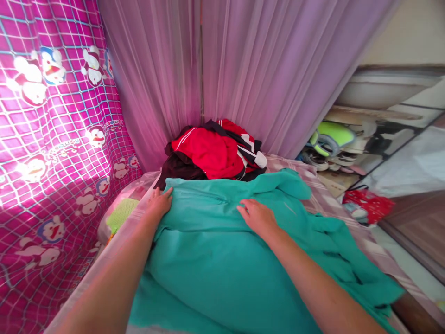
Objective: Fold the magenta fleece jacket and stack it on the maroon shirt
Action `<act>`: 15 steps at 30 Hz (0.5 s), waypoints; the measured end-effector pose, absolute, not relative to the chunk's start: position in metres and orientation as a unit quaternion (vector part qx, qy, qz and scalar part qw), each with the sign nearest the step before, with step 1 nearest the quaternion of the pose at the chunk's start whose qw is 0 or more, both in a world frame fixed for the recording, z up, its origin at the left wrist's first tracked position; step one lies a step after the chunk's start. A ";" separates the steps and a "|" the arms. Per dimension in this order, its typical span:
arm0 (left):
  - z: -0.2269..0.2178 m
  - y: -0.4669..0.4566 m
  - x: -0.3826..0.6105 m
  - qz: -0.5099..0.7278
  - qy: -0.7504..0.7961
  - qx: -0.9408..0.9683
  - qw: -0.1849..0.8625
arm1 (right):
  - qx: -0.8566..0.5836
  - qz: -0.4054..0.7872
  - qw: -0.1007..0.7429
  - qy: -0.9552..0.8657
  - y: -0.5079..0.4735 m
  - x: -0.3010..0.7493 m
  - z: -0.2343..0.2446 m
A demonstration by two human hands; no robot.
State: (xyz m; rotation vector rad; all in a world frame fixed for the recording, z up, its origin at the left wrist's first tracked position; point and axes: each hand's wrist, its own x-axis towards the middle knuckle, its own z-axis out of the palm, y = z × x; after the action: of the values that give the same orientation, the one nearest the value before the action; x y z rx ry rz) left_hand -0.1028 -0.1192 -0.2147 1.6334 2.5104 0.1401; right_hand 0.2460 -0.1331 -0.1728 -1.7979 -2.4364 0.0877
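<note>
A teal long-sleeved garment [222, 273] is spread over the bed in front of me, its upper part lying in a smoother band with a crease below it. My left hand [160, 202] rests at the garment's far left corner, fingers apart and touching its edge. On the middle of the band lies my right hand [257, 216], palm down with the fingers slightly bent, pressing on the cloth. A sleeve and bunched folds stretch out on the right side. The undersides of both hands are hidden.
Beyond the garment is a pile of red and black clothes [212, 150] against the purple curtain [236, 60]. A pink patterned curtain [55, 153] hangs at left, near a green mesh swatter [121, 213]. On the right are shoes on a rack [330, 178] and a red bag [371, 204].
</note>
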 end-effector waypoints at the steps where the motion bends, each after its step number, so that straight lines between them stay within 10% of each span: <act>1: -0.209 -0.122 -0.102 0.039 0.833 0.548 0.068 | -0.589 0.030 0.060 -0.805 -0.145 0.261 -0.173; 15: -0.150 -0.235 -0.074 -0.042 0.651 0.728 0.212 | -0.533 0.129 0.144 -0.824 -0.264 0.386 -0.199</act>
State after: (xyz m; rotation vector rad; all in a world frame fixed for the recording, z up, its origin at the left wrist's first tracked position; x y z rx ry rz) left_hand -0.0738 -0.2352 -0.1504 2.0216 1.8077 -0.1169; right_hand 0.3864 -0.2643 -0.1988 -1.5366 -2.3750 0.3711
